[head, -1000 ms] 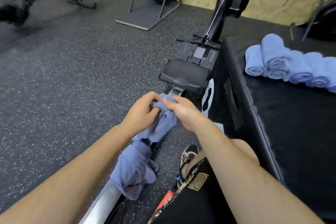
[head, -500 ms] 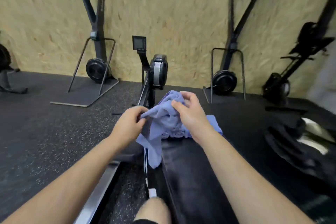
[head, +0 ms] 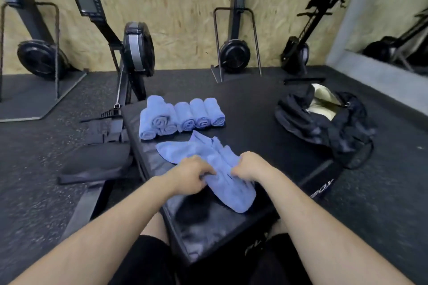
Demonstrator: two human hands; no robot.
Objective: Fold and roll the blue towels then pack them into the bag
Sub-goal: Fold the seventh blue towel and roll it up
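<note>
Fold step: left hand (head: 193, 174) and right hand (head: 249, 166), fingers closed, grip crumpled blue towel (head: 222, 169) on black box (head: 266, 146). Next: spread flat (rolls (head: 183, 117) done, bag (head: 324, 120) open).

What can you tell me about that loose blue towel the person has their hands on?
The loose blue towel is soft, terry-like cloth, unrolled and rumpled, lying flat across the black padded box. One corner reaches up toward the rolled towels without clearly touching them; the near end spreads toward the box's front edge. The left hand and right hand both pinch its bunched middle. It is not folded yet.
</note>
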